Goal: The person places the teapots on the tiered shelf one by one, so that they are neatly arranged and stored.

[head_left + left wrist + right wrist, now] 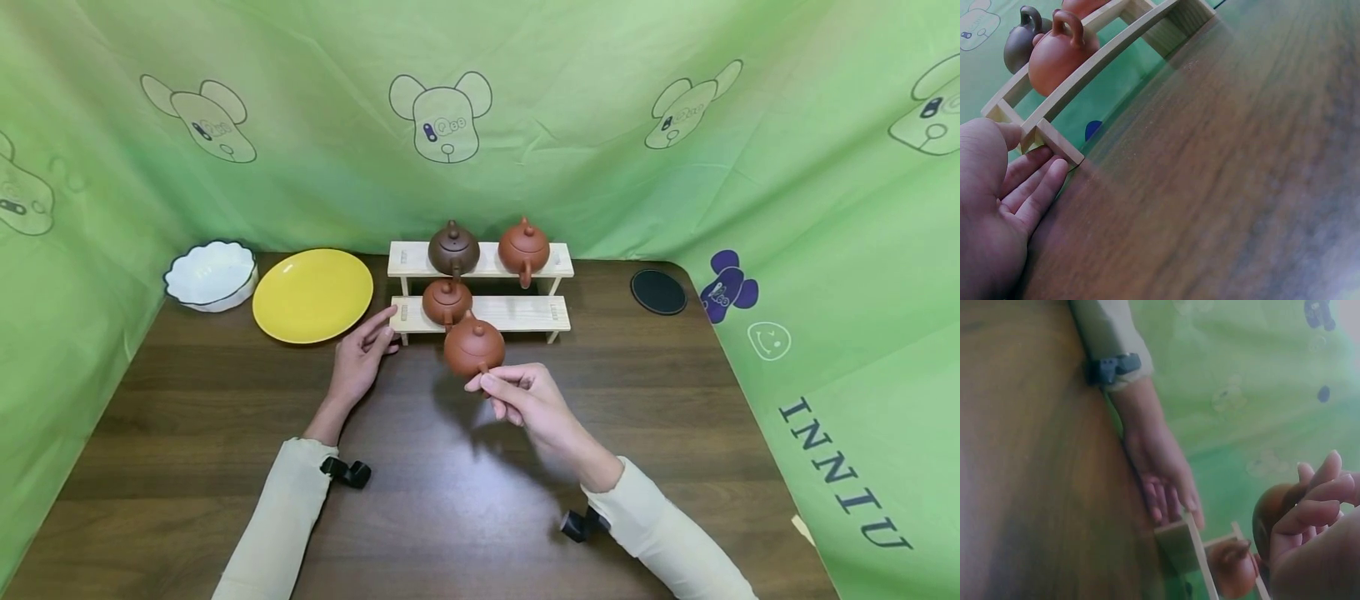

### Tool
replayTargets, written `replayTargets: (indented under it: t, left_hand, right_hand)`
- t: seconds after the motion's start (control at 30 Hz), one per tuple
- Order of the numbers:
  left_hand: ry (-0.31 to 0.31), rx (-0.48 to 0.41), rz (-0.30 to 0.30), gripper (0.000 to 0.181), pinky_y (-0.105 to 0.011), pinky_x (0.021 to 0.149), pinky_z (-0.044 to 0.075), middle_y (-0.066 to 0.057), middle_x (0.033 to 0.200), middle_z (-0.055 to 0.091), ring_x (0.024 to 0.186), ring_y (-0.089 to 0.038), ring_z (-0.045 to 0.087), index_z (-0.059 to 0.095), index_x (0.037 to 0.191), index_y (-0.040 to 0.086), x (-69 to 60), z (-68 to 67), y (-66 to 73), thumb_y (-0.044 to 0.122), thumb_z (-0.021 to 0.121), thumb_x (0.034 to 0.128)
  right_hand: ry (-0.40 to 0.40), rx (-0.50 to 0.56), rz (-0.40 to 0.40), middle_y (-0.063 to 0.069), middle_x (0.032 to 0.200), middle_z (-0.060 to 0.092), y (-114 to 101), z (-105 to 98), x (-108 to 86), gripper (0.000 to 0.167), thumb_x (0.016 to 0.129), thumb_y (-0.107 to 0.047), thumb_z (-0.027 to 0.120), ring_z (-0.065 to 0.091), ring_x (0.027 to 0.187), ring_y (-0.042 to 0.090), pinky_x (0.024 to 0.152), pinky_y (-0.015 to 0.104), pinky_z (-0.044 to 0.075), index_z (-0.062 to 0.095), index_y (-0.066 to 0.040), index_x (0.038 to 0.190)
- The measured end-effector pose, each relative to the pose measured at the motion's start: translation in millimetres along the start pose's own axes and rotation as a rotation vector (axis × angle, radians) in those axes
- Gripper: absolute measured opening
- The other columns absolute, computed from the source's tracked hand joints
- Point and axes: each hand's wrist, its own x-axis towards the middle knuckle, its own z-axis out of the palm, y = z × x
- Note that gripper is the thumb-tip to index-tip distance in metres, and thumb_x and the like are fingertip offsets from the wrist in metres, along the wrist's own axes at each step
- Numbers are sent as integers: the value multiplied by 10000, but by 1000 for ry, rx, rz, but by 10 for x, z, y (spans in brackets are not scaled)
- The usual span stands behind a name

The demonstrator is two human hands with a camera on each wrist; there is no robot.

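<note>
My right hand [532, 404] pinches the handle of a reddish-brown teapot [474, 348] and holds it in the air in front of the two-tier wooden rack's lower shelf [517, 315]. The right wrist view shows this hand [1316, 531] partly covering the teapot [1267, 515]. At the rack's left end, my left hand [358, 362] touches the lower shelf with fairly straight fingers [1038, 194]. A smaller reddish teapot [447, 302] stands on the lower shelf's left part. The upper shelf [408, 258] bears a dark brown teapot [453, 252] and another reddish teapot [523, 247].
To the rack's left lie a yellow plate [312, 296] and a white scalloped bowl [212, 279] with a dark rim. A round black coaster [658, 292] lies at the back right. Green printed cloth [315, 125] surrounds the brown wooden table [420, 533].
</note>
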Motion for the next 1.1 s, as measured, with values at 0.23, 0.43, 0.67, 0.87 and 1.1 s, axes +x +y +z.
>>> replayTargets:
  t: [0.23, 0.43, 0.67, 0.87, 1.1]
  left_hand:
    - [5, 10, -10, 394, -302, 893, 701, -123, 1450, 730, 1026, -132, 821, 715, 1513, 238, -7, 13, 16, 272, 706, 1120]
    - [6, -30, -21, 390, -287, 892, 701, -140, 1417, 747, 1053, -136, 812, 712, 1512, 174, -51, 39, 142, 213, 696, 1124]
    - [10, -19, -20, 389, -266, 875, 699, -128, 1427, 743, 1022, -116, 816, 719, 1506, 184, -31, 36, 105, 230, 705, 1120]
    - [3, 8, -6, 383, -312, 897, 701, -138, 1428, 742, 1044, -126, 815, 720, 1506, 241, -7, 14, 26, 272, 699, 1125]
    - [-2, 0, -5, 388, -324, 905, 701, -149, 1419, 746, 1064, -123, 807, 718, 1508, 233, -11, 12, 49, 287, 697, 1125]
  right_hand:
    - [74, 3, -16, -64, 611, 551, 14, -112, 52, 206, 1095, -111, 660, 381, 522, 20, 457, 154, 242, 846, -25, 1072]
    - [149, 2, -5, -56, 622, 558, 61, -175, 114, 197, 1100, -124, 668, 391, 536, 27, 464, 137, 261, 852, -59, 1076]
    - [222, 11, -14, -51, 620, 556, 163, -260, 216, 193, 1104, -106, 667, 388, 510, 18, 434, 134, 254, 847, -46, 1069]
    - [256, 1, -21, -48, 624, 556, 233, -331, 283, 242, 1117, -105, 658, 383, 499, 26, 424, 139, 247, 800, 90, 1139]
    - [277, -23, -13, -52, 633, 561, 297, -397, 344, 315, 1133, -110, 643, 381, 510, 25, 430, 137, 244, 732, 182, 1214]
